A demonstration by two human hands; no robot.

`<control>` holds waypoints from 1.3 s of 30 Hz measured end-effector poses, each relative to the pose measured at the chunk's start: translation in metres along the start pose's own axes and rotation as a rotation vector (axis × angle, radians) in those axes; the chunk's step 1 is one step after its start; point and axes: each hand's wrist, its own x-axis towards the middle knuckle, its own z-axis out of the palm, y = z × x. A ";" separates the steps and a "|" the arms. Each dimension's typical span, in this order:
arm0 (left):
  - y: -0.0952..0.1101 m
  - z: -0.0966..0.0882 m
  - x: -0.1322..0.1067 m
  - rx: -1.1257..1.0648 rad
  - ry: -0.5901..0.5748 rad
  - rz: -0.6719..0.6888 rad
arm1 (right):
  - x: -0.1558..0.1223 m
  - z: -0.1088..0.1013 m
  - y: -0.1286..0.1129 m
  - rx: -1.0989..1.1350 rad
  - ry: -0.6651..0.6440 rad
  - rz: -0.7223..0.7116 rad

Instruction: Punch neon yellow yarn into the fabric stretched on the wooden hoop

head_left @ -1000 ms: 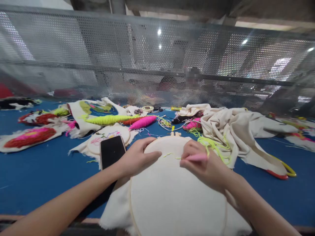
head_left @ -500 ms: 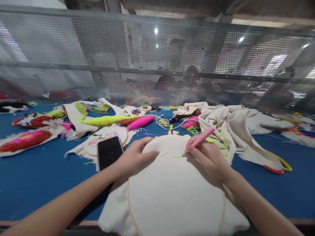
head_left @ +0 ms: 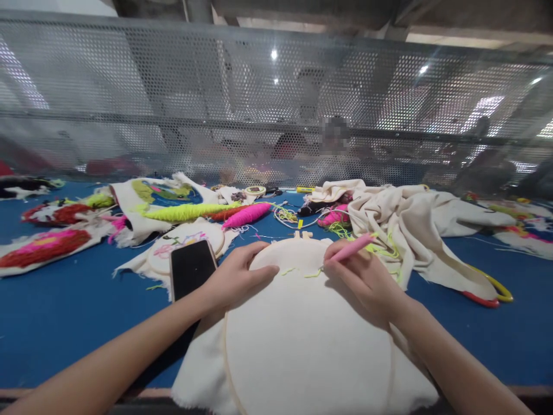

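White cloth (head_left: 302, 334) is stretched in a round wooden embroidery hoop (head_left: 228, 346) in front of me, its screw at the far edge. My left hand (head_left: 237, 274) grips the hoop's upper left rim, thumb lying on the cloth and fingers partly hidden behind. Between the fingers of my right hand (head_left: 363, 274) is a pink punch needle (head_left: 352, 248), tilted with its back end up to the right. Yellow-green yarn shows at that back end. The tip is hidden by my fingers at the cloth. Two short lines of yellow-green stitches (head_left: 311, 275) lie left of it.
A phone (head_left: 192, 268) leans on a small embroidered hoop (head_left: 162, 259) at left. Yellow yarn (head_left: 190, 212) and pink yarn (head_left: 248, 214) lie behind. Crumpled cream cloth (head_left: 410, 216) covers the right, with a hoop edge (head_left: 496, 288). A perforated metal screen (head_left: 259, 92) closes off the blue table's back.
My right hand has shifted slightly left with the punch needle, whose back end has tipped lower. The yellow-green stitch line beside it looks slightly changed at its right end. My left hand stays put.
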 end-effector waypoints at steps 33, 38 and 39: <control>0.000 -0.003 0.000 -0.035 -0.037 0.038 | 0.002 0.001 -0.002 -0.167 -0.060 -0.047; -0.003 -0.001 0.001 -0.039 -0.046 -0.040 | 0.002 0.002 0.000 0.013 -0.031 0.030; -0.003 0.000 0.001 -0.037 -0.041 -0.054 | 0.002 0.002 0.002 0.082 -0.001 0.069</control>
